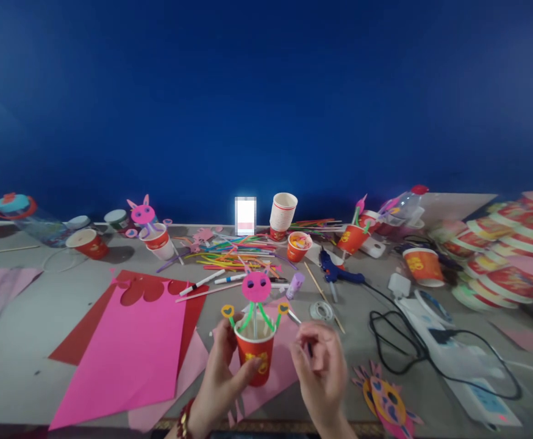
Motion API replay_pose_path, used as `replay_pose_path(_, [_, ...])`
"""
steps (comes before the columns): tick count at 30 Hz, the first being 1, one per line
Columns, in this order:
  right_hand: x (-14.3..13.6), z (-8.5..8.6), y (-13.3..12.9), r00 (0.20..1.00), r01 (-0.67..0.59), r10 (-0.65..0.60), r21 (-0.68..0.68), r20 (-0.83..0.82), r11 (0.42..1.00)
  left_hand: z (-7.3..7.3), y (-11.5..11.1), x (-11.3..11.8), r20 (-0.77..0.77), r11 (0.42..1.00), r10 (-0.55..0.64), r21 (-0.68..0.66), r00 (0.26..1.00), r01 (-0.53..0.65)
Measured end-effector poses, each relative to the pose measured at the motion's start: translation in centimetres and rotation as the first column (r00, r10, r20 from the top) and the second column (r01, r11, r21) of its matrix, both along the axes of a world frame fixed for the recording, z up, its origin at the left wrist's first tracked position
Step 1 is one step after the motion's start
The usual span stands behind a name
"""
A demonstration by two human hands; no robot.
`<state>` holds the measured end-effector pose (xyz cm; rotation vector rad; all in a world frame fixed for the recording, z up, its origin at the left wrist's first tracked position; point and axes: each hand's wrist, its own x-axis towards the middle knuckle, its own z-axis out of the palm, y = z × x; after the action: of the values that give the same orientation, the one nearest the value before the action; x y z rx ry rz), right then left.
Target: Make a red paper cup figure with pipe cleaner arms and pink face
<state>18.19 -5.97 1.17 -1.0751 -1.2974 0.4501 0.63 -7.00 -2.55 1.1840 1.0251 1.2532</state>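
My left hand [224, 372] is wrapped round a red paper cup [260, 356] with yellow print, thumb across its front. Out of the cup rises a pink paper face [256, 286] with two dark eyes and pointed ears, on a thin stick. Green pipe cleaners [266, 319] bend out over both sides of the rim, each ending in a yellow disc with a dark heart. Just right of the cup, apart from it, my right hand [320, 360] has its fingers curled together; whether anything small is between them I cannot make out.
Pink and red paper sheets [133, 341] lie at the left. Behind are coloured pipe cleaners [239, 247], markers and a cup stack [283, 210]. A blue glue gun [339, 268], black cable and power strip [468, 378] are at the right, with paper cutouts [388, 399] near the front edge.
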Motion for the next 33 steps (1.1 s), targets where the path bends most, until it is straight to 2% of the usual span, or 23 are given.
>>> replay_pose_path(3, [-0.3, -2.3, -0.8, 0.995, -0.065, 0.053, -0.136, -0.086, 0.989, -0.1, 0.2, 0.0, 0.072, 0.998, 0.053, -0.039, 0.996, -0.05])
replay_pose_path(5, [-0.8, -3.1, -1.1, 0.981, -0.176, 0.147, -0.245, -0.13, 0.953, 0.0, 0.2, 0.2, 0.096, 0.997, 0.06, -0.046, 0.994, -0.056])
replay_pose_path(7, [-1.4, -3.2, -1.0, 0.939, -0.329, 0.272, -0.318, -0.213, 0.889, 0.2, 0.2, 0.4, 0.108, 0.998, 0.058, -0.039, 0.992, -0.054])
replay_pose_path(10, [-2.0, -2.7, -0.5, 0.804, -0.578, 0.442, -0.346, -0.398, 0.739, 0.6, 0.2, 0.4, 0.097, 0.999, 0.043, -0.026, 0.994, -0.04])
replay_pose_path(12, [-2.1, -2.5, -0.1, 0.739, -0.659, 0.49, -0.348, -0.462, 0.667, 1.0, 0.3, 0.1, 0.064, 1.0, 0.017, -0.01, 0.998, -0.016])
replay_pose_path(13, [-2.1, -2.6, 0.0, 0.73, -0.67, 0.497, -0.348, -0.47, 0.656, 1.2, 0.3, -0.2, 0.043, 1.0, 0.007, 0.0, 0.999, -0.007])
replay_pose_path(16, [-2.0, -3.0, 0.1, 0.744, -0.645, 0.47, -0.33, -0.474, 0.689, 1.9, 0.9, -1.2, -0.01, 0.995, 0.099, 0.021, 0.995, -0.098])
replay_pose_path(19, [-2.0, -3.6, 0.0, 0.739, -0.645, 0.46, -0.319, -0.493, 0.694, 2.6, 1.8, -2.2, -0.049, 0.975, 0.222, 0.025, 0.974, -0.221])
replay_pose_path(24, [-2.0, -4.2, -0.1, 0.739, -0.647, 0.468, -0.316, -0.484, 0.694, 3.3, 3.0, -2.4, -0.012, 0.971, 0.238, 0.025, 0.971, -0.237])
replay_pose_path(29, [-1.9, -4.5, -0.2, 0.764, -0.624, 0.461, -0.337, -0.452, 0.705, 3.0, 3.1, -1.8, 0.09, 0.968, 0.252, -0.039, 0.963, -0.25])
replay_pose_path(33, [-2.0, -4.4, -0.2, 0.773, -0.615, 0.452, -0.35, -0.446, 0.707, 2.9, 3.0, -1.8, 0.106, 0.958, 0.284, -0.064, 0.953, -0.278])
